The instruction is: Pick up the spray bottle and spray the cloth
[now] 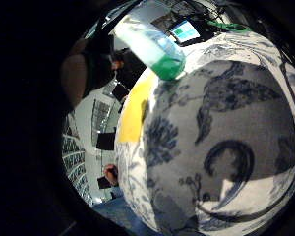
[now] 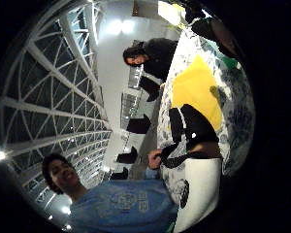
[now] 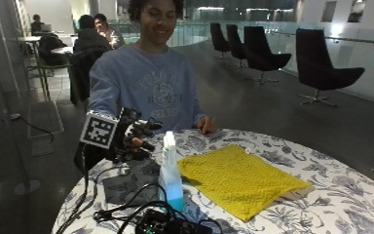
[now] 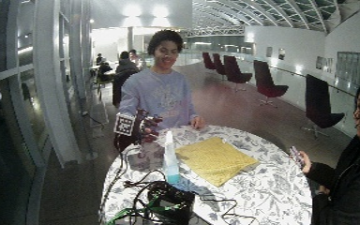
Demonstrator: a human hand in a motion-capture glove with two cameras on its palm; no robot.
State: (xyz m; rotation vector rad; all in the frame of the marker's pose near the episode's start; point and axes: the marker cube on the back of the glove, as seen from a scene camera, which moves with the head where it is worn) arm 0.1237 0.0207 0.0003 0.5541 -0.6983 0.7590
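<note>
A round desk (image 3: 343,195) covered in a blue floral print fills the lower half of the outside view, with a person seated behind it at upper centre. A yellow cloth (image 3: 239,178) lies flat on the desk right of centre, one corner pointing toward the lower edge of the frame. Just left of the cloth stands the spray bottle (image 3: 170,175), upright, clear with blue-green liquid at its base and a white nozzle on top (its base looks just beside the cloth's near edge, though whether they touch cannot be told). A tangle of black cables and a dark device (image 3: 164,222) sits at the lower centre of the frame, in front of the bottle.

The gloved right hand (image 3: 135,139) hangs above the desk at centre left, just left of the bottle's top and apart from it. Its fingers (image 3: 149,127) are loosely curled and slightly spread, pointing toward the bottle and holding nothing. The bare left hand (image 3: 206,126) rests at the desk's far edge.
</note>
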